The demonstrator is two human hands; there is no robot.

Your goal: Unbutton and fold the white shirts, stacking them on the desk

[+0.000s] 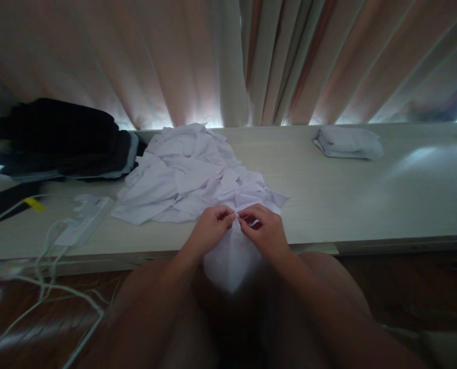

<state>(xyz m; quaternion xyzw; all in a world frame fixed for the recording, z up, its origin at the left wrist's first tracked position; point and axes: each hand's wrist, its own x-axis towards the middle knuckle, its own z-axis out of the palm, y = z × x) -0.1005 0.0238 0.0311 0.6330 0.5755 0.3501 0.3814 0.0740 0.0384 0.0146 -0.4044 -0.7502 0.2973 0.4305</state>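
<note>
Dark clothes stack (pixel 67 133) sat L; white cloth (pixel 174 179) lay bunched on surface (pixel 309 205), part over edge. L hand (pixel 211 225) & R hand (pixel 267 230) pinched it, tips v. close; light, even tension w/ slack nearby suited that grip. Folded cloth (pixel 349 142) lay far R.

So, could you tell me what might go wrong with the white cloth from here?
The left hand and right hand seem to pinch the cloth only by fingertips, so it could slip free. Its near part hangs past the ledge and might pull more down. Its left side lies close to the power strip, so a sideways tug could catch it.
</note>
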